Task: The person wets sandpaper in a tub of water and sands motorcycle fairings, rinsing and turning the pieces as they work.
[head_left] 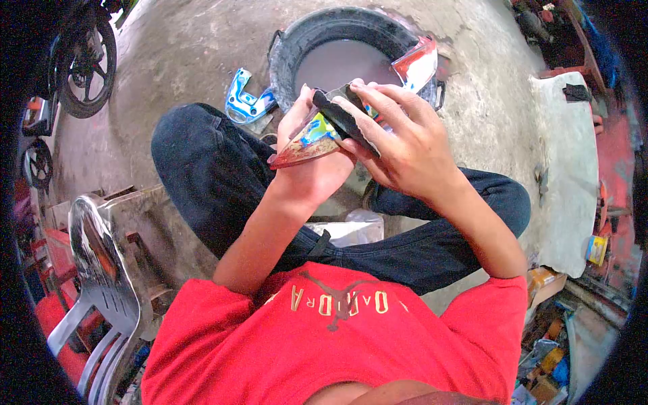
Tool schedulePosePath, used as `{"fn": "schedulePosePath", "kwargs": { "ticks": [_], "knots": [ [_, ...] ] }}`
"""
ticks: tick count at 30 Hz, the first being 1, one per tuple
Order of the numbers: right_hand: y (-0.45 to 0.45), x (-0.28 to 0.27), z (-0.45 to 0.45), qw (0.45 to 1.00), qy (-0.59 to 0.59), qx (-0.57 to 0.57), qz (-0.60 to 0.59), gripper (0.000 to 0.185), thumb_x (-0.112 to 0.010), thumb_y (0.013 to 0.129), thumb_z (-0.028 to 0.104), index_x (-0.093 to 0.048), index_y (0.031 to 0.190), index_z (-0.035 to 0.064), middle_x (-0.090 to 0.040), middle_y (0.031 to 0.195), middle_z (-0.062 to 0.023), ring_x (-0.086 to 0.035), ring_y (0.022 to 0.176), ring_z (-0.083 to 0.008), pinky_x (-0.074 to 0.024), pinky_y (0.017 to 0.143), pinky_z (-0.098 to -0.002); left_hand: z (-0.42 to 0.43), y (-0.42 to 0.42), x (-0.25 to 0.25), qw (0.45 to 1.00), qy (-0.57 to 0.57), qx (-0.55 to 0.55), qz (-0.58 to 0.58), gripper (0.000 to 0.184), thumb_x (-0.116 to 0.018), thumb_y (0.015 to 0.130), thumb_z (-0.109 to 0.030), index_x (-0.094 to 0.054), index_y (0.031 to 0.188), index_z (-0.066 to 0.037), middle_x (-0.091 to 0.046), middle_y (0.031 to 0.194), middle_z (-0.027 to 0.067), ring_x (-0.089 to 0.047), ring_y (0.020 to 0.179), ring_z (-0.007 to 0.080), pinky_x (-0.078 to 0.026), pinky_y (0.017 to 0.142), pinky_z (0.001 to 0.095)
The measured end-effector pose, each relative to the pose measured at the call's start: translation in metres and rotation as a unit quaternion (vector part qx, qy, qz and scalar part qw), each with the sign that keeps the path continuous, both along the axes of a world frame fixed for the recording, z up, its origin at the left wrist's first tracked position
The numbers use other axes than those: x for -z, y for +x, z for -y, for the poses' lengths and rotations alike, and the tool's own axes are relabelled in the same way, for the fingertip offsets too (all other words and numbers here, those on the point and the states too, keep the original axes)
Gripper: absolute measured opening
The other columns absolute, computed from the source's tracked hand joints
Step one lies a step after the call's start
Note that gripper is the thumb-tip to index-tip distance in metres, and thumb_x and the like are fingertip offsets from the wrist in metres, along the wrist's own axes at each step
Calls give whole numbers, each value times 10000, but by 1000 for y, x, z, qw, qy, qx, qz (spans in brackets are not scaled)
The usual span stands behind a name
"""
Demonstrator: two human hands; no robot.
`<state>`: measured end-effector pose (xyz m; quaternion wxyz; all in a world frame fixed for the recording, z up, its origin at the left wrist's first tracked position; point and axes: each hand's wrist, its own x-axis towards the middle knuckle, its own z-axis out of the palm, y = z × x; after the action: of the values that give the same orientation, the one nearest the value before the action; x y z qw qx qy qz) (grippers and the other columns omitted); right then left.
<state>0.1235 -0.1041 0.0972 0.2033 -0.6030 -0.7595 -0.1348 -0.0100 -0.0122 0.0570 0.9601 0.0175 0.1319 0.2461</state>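
Note:
My left hand [307,175] is wrapped round a painted panel [316,131] from below, its tip pointing left. The panel shows green, blue and white patches with a worn reddish-brown edge. My right hand [413,138] presses a folded sheet of black sandpaper [349,124] against the panel's upper side, fingers bent over it. Part of the panel is hidden behind the sheet and my fingers. Just beyond both hands stands a black tub [287,42] holding cloudy grey water [344,66].
A blue-and-white plastic part [244,100] lies left of the tub. Against its right rim leans a red-and-white piece [416,65]. A metallic chair [108,283] stands at left, below a motorcycle wheel [86,71]. At right are a pale slab [570,175] and a cardboard box [544,283].

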Motion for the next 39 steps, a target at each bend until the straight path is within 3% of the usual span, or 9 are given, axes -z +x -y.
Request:
{"fn": "schedulePosePath", "kwargs": {
  "ticks": [12,16,19,24,30,35,37,38,39],
  "knots": [
    [1,11,0,986,-1,-97,-134,455,-700,756,62,-633,1205,21,-640,1152,-131,-637,1009,-314,-525,920,-394,2,3,-4,999,-37,9,-4,618,-369,1021,-434,-423,1365,76,-430,1468,262,-416,1384,332,-250,1210,444],
    [5,27,-5,970,29,-83,-229,384,-701,809,71,-629,1179,-3,-653,1057,-154,-652,947,-341,-531,913,-390,2,4,0,1000,-5,-4,-9,552,-345,1046,-445,-519,1283,21,-598,1268,188,-530,1276,291,-361,1140,447],
    [6,27,-1,916,-46,8,-398,327,-673,860,80,-627,1169,-17,-664,1002,-172,-665,907,-332,-540,860,-364,0,4,6,999,-34,-10,13,525,-373,1039,-405,-574,1261,27,-594,1309,200,-522,1282,324,-328,1160,453],
    [10,14,-3,776,-171,4,-607,391,-734,865,172,-635,1192,-17,-707,1003,-60,-632,903,-111,-532,797,-304,-4,0,18,997,27,24,74,434,-376,1044,-377,-627,1212,-66,-657,1226,125,-586,1184,283,-411,1072,446],
    [9,7,-10,770,-192,52,-606,277,-671,947,217,-689,1086,-23,-718,918,-28,-634,856,-94,-522,785,-283,0,2,12,997,16,3,79,387,-392,1042,-353,-622,1183,-75,-654,1216,122,-596,1156,281,-412,1066,452],
    [9,-3,-14,812,-25,106,-573,294,-585,1007,206,-681,1188,-5,-722,921,-10,-620,837,-66,-523,720,-274,2,4,4,992,-17,11,122,339,-421,1036,-341,-625,1088,-76,-623,1260,184,-571,1188,330,-388,1089,480],
    [12,-10,-14,807,-2,138,-574,308,-565,1021,204,-661,1218,-11,-734,953,-39,-624,868,-75,-528,788,-293,2,3,8,992,-27,12,126,456,-355,1043,-396,-553,1204,-18,-599,1282,198,-559,1214,317,-372,1115,496],
    [9,-22,-7,813,-107,224,-527,336,-593,998,193,-625,1278,10,-715,1106,-120,-665,968,-158,-521,918,-342,2,3,9,991,-32,14,129,523,-322,1046,-423,-517,1262,11,-587,1294,205,-552,1226,310,-364,1127,505],
    [9,-13,-5,893,-85,132,-423,368,-600,976,185,-605,1299,9,-688,1161,-140,-654,1035,-191,-505,959,-360,1,3,10,991,-36,16,131,592,-289,1050,-450,-482,1321,40,-575,1305,213,-546,1239,304,-357,1140,513]
  ]
}}
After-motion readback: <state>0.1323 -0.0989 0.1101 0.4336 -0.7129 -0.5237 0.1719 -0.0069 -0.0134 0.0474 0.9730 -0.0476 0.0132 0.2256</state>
